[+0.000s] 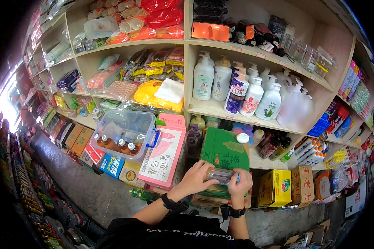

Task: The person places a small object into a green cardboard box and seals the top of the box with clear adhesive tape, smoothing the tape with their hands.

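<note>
A small clear plastic bottle [219, 175] lies sideways between my hands, above a green carton [223, 146]. My left hand [195, 179] grips one end, thumb along its side. Around the other end, my right hand [239, 184] has its fingers closed, with a bit of blue [235, 177] showing beside them; whether it is a cloth or part of the bottle I cannot tell. A round white item [242, 138] rests on the green carton's far right corner. Left of my hands, a clear plastic bin [124, 120] holds several brown bottles [123, 145].
A pink and white carton [164, 151] stands just left of the green one. Pump bottles [237, 91] fill the shelf [253, 120] ahead, with an orange phone [210, 32] above. A yellow carton [274, 186] sits to the right. Packed shelving lines the far left.
</note>
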{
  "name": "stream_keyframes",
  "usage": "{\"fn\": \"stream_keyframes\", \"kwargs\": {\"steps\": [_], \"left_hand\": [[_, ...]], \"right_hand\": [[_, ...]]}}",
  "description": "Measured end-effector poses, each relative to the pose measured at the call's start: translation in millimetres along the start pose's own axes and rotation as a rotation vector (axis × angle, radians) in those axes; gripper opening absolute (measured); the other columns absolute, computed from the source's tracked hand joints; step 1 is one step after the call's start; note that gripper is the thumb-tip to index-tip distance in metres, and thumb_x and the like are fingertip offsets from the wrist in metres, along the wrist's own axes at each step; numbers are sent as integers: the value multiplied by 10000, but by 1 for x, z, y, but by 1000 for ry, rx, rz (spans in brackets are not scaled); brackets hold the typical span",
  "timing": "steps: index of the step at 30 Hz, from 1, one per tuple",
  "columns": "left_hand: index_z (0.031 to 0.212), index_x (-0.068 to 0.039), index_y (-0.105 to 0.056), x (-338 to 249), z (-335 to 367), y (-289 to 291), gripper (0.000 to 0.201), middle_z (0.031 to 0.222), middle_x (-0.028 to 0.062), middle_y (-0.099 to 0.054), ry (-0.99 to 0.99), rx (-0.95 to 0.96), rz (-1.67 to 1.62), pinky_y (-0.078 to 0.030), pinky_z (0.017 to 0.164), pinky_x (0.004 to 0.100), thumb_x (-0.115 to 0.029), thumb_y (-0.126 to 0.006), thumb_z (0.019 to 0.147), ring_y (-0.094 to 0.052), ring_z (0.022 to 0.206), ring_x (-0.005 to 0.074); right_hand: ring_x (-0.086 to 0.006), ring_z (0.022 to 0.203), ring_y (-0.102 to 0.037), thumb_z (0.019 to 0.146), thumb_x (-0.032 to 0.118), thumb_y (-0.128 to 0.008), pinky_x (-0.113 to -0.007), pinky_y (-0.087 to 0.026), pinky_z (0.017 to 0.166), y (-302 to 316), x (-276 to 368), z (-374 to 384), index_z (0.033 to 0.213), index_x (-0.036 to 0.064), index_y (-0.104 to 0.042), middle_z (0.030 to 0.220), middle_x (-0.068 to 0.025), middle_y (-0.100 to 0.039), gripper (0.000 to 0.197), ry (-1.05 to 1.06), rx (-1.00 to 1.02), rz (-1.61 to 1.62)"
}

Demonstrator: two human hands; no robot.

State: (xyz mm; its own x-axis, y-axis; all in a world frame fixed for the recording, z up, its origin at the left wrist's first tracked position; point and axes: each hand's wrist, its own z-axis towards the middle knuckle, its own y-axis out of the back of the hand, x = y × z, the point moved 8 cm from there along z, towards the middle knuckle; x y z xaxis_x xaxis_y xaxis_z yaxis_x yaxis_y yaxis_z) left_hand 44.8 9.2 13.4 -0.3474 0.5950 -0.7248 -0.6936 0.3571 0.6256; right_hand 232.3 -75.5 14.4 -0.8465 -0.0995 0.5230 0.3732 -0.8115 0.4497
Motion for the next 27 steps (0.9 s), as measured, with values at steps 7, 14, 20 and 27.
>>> {"fn": "stream_keyframes", "kwargs": {"steps": [7,14,20,27], "left_hand": [[1303,-21,-595,-1,0,1,587,1239,184,-577,1,-3,-2,-522,997,457,-370,-843,901,-619,1151,397],[1307,-23,-593,0,0,-1,585,1244,181,-576,4,-5,2,-519,1004,462,-377,-834,908,-613,1165,397],[1311,-24,-588,1,0,-1,590,1243,180,-575,1,1,5,-520,1004,462,-375,-835,908,-612,1161,396],[1300,-23,-591,2,0,-2,584,1241,181,-575,11,3,-4,-521,1003,459,-372,-841,904,-612,1157,392]], "right_hand": [[-389,782,-666,834,65,-629,-467,-507,713,0,2,1,908,31,-720,871,-172,-722,123,8,-1,2],[-389,779,-664,833,63,-629,-468,-506,709,0,-1,-1,906,33,-718,871,-169,-722,119,11,-1,1],[-391,780,-664,833,65,-627,-469,-507,712,-1,-1,-1,908,34,-720,870,-169,-723,123,5,0,3],[-388,783,-666,838,66,-625,-464,-506,716,0,0,0,907,31,-721,874,-169,-725,123,4,0,-1]]}}
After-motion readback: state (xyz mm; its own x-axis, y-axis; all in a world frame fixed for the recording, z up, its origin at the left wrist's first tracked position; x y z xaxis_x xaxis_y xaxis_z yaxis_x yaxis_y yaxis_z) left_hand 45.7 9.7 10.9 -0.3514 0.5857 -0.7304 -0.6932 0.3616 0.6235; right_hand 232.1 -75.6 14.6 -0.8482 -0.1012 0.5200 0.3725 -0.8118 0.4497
